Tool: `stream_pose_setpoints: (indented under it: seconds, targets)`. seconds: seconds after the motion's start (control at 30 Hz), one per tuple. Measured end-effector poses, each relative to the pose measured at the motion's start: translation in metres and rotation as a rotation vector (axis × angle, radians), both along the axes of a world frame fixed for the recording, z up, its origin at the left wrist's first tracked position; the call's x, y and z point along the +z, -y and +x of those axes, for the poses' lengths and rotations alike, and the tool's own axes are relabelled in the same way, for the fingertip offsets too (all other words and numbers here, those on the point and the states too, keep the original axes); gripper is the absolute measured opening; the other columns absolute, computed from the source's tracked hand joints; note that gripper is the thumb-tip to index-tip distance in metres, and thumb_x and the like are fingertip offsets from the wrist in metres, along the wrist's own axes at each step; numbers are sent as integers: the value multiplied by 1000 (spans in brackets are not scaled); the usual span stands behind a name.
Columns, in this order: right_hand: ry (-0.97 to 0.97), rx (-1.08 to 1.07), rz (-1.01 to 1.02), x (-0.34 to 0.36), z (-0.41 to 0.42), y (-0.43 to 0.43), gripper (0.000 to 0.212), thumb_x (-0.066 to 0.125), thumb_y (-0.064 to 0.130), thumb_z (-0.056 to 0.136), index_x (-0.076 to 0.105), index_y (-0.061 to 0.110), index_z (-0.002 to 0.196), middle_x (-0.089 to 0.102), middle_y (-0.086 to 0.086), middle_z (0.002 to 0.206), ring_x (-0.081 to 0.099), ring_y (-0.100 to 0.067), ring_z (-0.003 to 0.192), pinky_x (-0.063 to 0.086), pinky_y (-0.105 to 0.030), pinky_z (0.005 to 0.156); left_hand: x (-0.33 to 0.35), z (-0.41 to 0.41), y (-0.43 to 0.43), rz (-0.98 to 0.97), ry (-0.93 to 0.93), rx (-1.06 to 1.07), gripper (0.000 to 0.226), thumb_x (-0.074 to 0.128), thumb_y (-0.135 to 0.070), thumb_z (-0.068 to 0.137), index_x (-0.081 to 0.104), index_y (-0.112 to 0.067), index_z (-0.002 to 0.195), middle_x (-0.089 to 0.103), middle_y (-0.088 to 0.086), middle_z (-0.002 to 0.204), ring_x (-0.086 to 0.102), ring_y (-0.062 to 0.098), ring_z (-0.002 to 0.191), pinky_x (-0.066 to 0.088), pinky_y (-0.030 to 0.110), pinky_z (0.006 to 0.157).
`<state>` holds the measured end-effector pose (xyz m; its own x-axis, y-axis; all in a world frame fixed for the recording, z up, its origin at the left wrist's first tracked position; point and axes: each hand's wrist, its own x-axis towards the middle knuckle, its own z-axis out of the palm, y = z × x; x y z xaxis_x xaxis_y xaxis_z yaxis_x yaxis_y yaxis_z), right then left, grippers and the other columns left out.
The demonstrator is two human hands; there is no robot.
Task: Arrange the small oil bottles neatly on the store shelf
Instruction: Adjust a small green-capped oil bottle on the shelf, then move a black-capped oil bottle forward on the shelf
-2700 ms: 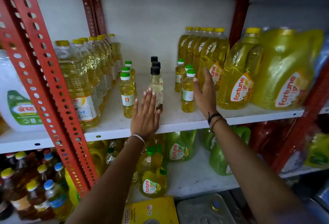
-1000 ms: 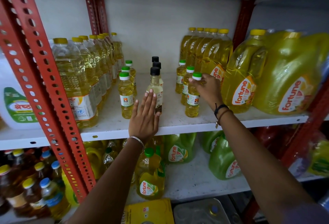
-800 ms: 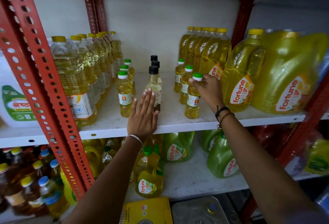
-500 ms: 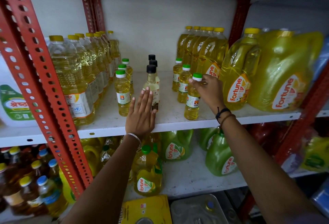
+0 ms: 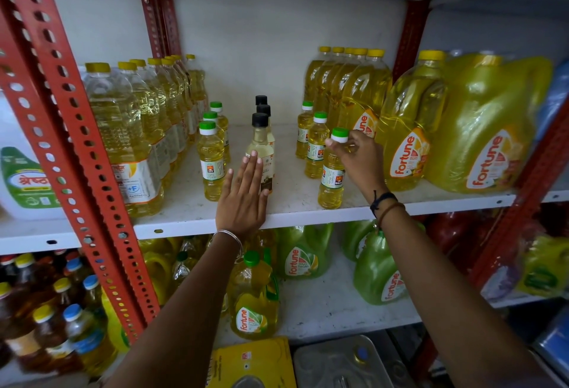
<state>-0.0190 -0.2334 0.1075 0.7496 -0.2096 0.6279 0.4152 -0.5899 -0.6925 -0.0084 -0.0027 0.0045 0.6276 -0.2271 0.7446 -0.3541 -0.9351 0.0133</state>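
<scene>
On the white shelf (image 5: 308, 212), right hand (image 5: 358, 158) pinches the front small bottle (image 5: 332, 178).

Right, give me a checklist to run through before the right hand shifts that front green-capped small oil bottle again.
1. Right hand grips the front green-capped small yellow oil bottle at its neck: ok.
2. Bottle upright: ok.
3. In line with the two green-capped bottles behind: not ok, it sits rightward.
4. Left hand flat before the black-capped pale bottle: ok.
5. Bottle clear of the white shelf edge: ok.
</scene>
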Motion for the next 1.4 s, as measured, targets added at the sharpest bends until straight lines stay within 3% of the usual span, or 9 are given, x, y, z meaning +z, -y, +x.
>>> stream_pose_setpoints:
  seconds: [0.43,0.7,0.8,0.93,1.0,1.1,1.27,1.4]
  targets:
    - [-4,-2,17,1,-3,0,30,69,38,80,64,12,95,71,-9,98,61,-17,88,51,-32,77,-1,-1,-3,-3,-22,-26,61,24,-35,98,10,-7,151,11,8,158,3,18,146,3,39,117]
    - [-58,24,26,0,-8,0,43,67,42,80,61,11,108,67,-8,111,58,-15,98,43,-26,76,3,-5,-16,-64,-14,-2,61,26,-34,97,17,-5,150,12,9,158,5,19,146,0,37,118]
    - [59,-81,79,-3,-14,-7,53,65,47,79,54,12,117,61,-8,120,55,-21,111,47,-33,86,7,-8,-33,-63,34,35,61,25,-33,98,15,-5,150,10,8,158,3,18,147,-2,37,118]
    - [336,-119,31,5,-27,-36,38,61,38,86,55,13,114,62,-6,115,53,-15,106,39,-14,83,15,-7,-54,-57,45,31,61,26,-32,99,9,-7,151,8,6,158,-1,15,146,-5,37,117]
    - [369,-20,6,9,-26,-57,30,59,33,88,57,13,110,64,-6,110,57,-15,101,45,-18,81,16,-4,-59,-47,30,6,61,25,-32,99,8,-8,152,7,7,159,-1,16,147,-5,37,117]
    - [256,134,40,10,-13,-87,29,62,27,87,57,11,111,65,-7,110,61,-17,100,52,-34,85,11,-3,-62,-29,25,-16,62,26,-32,98,5,-9,152,7,6,159,-1,17,147,-5,36,117]
    - [-88,292,134,11,20,-116,53,64,21,86,40,7,131,53,-13,134,51,-21,122,42,-33,103,10,-1,-63,-25,31,-38,61,26,-32,98,7,-9,152,6,6,159,1,18,147,-1,38,117]
    - [-221,340,193,8,39,-124,51,65,19,84,46,6,129,58,-17,129,56,-26,118,43,-44,105,9,-1,-64,-34,27,-38,61,26,-32,98,5,-10,152,6,6,159,3,19,147,-1,38,117]
